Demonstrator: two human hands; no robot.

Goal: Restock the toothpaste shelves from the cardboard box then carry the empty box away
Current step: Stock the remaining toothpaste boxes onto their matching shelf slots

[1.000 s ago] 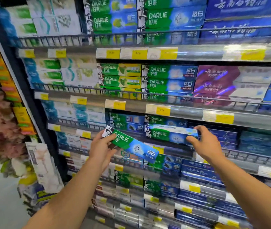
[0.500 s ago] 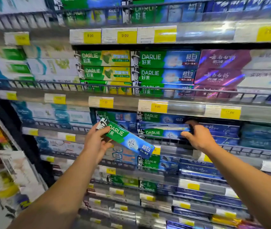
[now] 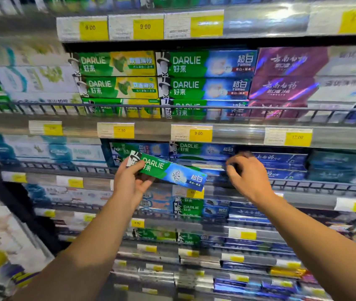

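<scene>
The person is standing close to a rack of toothpaste shelves and is partway through the stocking step. The left hand (image 3: 130, 183) is gripping a green and blue toothpaste carton (image 3: 168, 171) by its left end, thumb on the front face and fingers curled behind, and is holding it tilted, with the right end lower, just in front of the wire rail (image 3: 303, 184) of the middle shelf. The carton is not yet sitting on the shelf.

The right hand (image 3: 247, 177) is reaching into the same shelf, just to the right of the held carton, with its fingers bent toward the stacked cartons (image 3: 203, 148) of the same brand lying there. It is blurred, so whether it is pinching a carton or only pushing at the stack is something I cannot tell.

Judging by this, the step in hand is feeding cartons one at a time into the matching row under the yellow price tag (image 3: 198, 133). The next move is probably calling for the left hand to level the carton, lift it over the rail and slide it lengthwise onto the stack, while the right hand is making or holding a gap for it. The label should be facing outward like its neighbours.

The cardboard box is not in view, so how much stock is remaining cannot be judged; carrying it away is waiting for later.
</scene>
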